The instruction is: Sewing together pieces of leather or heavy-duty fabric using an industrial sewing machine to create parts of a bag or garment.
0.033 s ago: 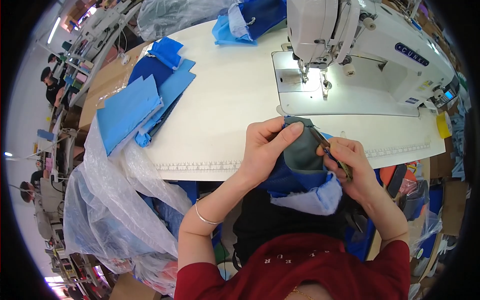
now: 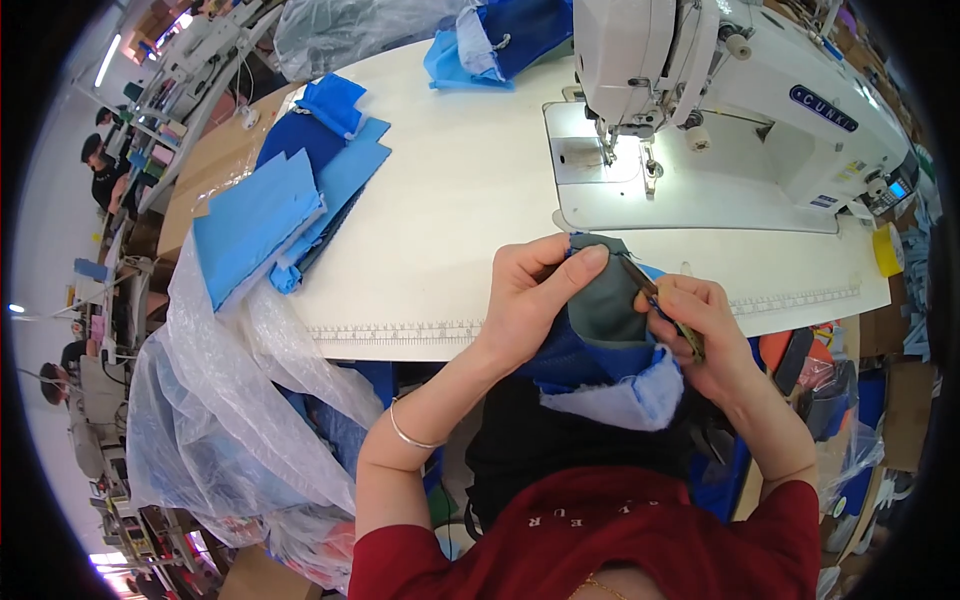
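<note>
My left hand (image 2: 535, 295) pinches the top edge of a sewn fabric piece (image 2: 605, 305) between thumb and fingers. The piece is grey-green on the side facing up, with blue cloth below it and a fuzzy white-and-blue flap (image 2: 620, 400) hanging at the bottom. In my right hand (image 2: 705, 320) is a pair of thread snips (image 2: 688, 335), their dark blades pointing up and left to the fabric's upper right edge. Whether the blades are closed on a thread is too small to tell. Both hands are over the table's front edge, below the sewing machine (image 2: 720, 110).
Blue fabric pieces (image 2: 260, 215) lie stacked on the left of the white table (image 2: 450, 190), and another blue bundle (image 2: 500, 50) lies at the back. A ruler strip (image 2: 400, 332) runs along the front edge. Clear plastic sheeting (image 2: 230, 420) hangs at left; yellow tape (image 2: 887, 250) sits at right.
</note>
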`<state>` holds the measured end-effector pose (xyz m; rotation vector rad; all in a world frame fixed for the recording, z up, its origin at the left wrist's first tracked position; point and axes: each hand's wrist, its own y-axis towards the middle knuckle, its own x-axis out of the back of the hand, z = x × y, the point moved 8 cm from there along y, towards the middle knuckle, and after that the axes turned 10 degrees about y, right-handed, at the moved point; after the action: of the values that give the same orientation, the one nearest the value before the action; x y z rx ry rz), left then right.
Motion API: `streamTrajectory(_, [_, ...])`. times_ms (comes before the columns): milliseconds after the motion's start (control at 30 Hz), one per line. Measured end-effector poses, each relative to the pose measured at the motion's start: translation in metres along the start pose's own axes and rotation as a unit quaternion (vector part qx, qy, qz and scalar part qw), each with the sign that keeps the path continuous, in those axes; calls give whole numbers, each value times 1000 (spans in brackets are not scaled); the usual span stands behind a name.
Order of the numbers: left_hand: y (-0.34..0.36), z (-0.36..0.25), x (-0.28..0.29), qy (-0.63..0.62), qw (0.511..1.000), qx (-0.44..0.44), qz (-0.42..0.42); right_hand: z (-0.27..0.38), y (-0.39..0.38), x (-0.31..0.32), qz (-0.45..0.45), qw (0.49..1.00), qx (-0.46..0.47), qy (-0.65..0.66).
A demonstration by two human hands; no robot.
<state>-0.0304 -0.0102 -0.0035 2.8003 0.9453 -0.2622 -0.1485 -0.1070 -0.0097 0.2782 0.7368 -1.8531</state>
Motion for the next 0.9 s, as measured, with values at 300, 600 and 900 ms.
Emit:
streamTrajectory(300, [5,16,2,-23,995,92,4,47,-28,-17,58,919,355,-160])
streamTrajectory(600, [2,8,-4,-21,999,42,-3,39,-5,-2,-58,952,228,-196])
streamTrajectory(900, [3,5,-1,99,995,-22,5,53,-14,-44,-31,757,413,-505])
